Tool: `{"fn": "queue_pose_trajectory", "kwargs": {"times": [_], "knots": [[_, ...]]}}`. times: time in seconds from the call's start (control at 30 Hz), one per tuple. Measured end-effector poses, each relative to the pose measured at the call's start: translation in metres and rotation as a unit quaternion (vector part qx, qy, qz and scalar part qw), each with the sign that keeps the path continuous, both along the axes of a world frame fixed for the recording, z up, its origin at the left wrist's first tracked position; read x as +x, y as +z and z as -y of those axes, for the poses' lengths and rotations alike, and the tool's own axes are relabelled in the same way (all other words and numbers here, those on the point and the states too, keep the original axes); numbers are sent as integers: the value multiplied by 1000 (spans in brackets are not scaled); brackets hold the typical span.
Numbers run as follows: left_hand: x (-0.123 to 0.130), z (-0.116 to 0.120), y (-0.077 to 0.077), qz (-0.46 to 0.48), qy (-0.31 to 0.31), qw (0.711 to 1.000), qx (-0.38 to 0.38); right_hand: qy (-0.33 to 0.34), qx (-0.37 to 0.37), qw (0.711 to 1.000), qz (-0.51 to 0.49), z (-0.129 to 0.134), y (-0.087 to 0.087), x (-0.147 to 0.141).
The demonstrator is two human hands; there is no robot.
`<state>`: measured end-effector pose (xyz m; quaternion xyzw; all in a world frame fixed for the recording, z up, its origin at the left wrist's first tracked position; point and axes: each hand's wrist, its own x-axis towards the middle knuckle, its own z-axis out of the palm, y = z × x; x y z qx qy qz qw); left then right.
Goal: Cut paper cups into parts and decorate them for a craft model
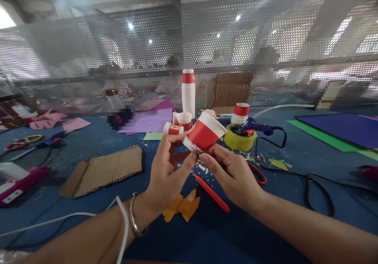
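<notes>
A red and white paper cup [205, 133] is held tilted above the table, its rim toward the upper right. My left hand [173, 167] closes around its base end, thumb underneath. My right hand [228, 169] pinches its lower side with thumb and fingers. On the table below lie a red pen-like stick [212, 193] and orange paper cut-outs [184, 205]. Just behind the held cup are a cup on its side [173, 129] and an upright cup [184, 119]. Red-handled scissors [258, 174] are partly hidden behind my right hand.
A tall stack of paper cups [188, 98] stands at the back. On the right are a yellow tape roll [240, 140], a blue glue gun [258, 127] and its black cable [291, 173]. Corrugated cardboard [110, 169] lies left; a white cable [124, 216] crosses my left forearm.
</notes>
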<state>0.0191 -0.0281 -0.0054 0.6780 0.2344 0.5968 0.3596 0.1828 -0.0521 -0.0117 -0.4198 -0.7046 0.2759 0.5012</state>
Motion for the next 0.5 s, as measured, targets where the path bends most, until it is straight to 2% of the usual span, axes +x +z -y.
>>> {"fn": "queue_pose_trajectory", "kwargs": {"times": [0.27, 0.5], "knots": [[5, 1, -9, 29, -21, 997, -63, -16, 19, 999, 20, 0, -1, 2], [7, 5, -6, 54, -2, 991, -121, -33, 37, 998, 42, 0, 0, 1]]}}
